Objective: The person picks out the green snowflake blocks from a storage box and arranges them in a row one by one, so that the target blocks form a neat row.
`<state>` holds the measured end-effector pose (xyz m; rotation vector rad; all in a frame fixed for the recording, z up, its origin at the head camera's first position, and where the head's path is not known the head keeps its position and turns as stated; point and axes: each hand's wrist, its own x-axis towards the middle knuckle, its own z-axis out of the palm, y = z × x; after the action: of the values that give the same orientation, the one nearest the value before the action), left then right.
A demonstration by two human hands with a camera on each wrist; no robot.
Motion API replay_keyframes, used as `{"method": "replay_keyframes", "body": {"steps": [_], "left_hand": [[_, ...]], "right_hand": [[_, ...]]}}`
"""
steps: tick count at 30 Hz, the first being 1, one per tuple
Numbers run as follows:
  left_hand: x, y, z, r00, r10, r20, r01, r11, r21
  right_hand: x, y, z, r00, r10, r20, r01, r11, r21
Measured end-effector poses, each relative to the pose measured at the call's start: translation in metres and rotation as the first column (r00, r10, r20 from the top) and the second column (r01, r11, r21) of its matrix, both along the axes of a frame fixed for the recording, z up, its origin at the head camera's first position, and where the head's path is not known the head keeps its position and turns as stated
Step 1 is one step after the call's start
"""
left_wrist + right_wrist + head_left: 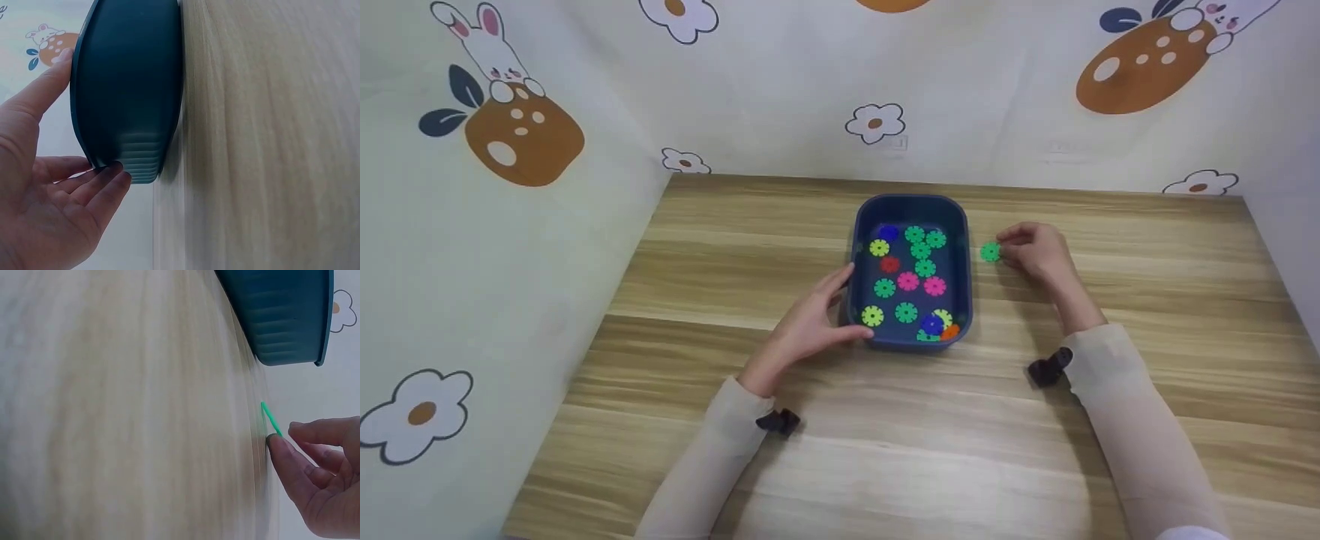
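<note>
A dark blue plastic bin (pixel 911 202) holds several loose notched discs, among them a red disc (pixel 890 264), a yellow disc (pixel 872 316) and a pink disc (pixel 934 286). At its near left corner, my left hand (pixel 807 322) rests with thumb and fingers spread. The thumb touches the near end, and the fingers (pixel 107 194) lie against the outer long side. Right of the bin, my right hand (pixel 1039 253) pinches a green notched disc (pixel 990 252) between thumb and fingertips. In the right wrist view this green disc (pixel 271 418) is edge-on and tilted.
A wood-grain table (pixel 720 247) carries the bin. Behind it rises a pale wall (pixel 780 82) printed with flowers and rabbits. A similar wall (pixel 607 247) borders the left side. Each sleeve has a small black camera (pixel 1048 369) at the wrist.
</note>
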<state>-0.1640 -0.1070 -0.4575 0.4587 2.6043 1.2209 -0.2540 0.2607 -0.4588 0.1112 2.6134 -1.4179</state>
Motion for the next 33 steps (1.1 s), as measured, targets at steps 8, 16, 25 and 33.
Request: {"method": "replay_keyframes", "body": {"steps": [8,16,25,33], "left_hand": [[0.0,0.0,0.0,1.0,0.0,-0.007,0.0,1.0,0.0],[0.001,0.0,0.0,1.0,0.005,-0.003,-0.005,1.0,-0.008],[-0.001,0.0,-0.001,1.0,-0.008,-0.01,0.008,1.0,0.01],[-0.001,-0.001,-0.002,1.0,-0.012,-0.016,0.012,1.0,0.012]], "right_hand": [[-0.001,0.001,0.002,1.0,-0.004,-0.016,0.004,1.0,0.0],[0.0,0.002,0.004,0.999,-0.029,-0.031,0.028,0.999,-0.016],[0.001,0.001,0.008,0.996,-0.012,-0.087,0.016,0.999,0.038],[0.001,-0.004,0.014,0.995,-0.002,-0.103,0.007,0.999,0.053]]}}
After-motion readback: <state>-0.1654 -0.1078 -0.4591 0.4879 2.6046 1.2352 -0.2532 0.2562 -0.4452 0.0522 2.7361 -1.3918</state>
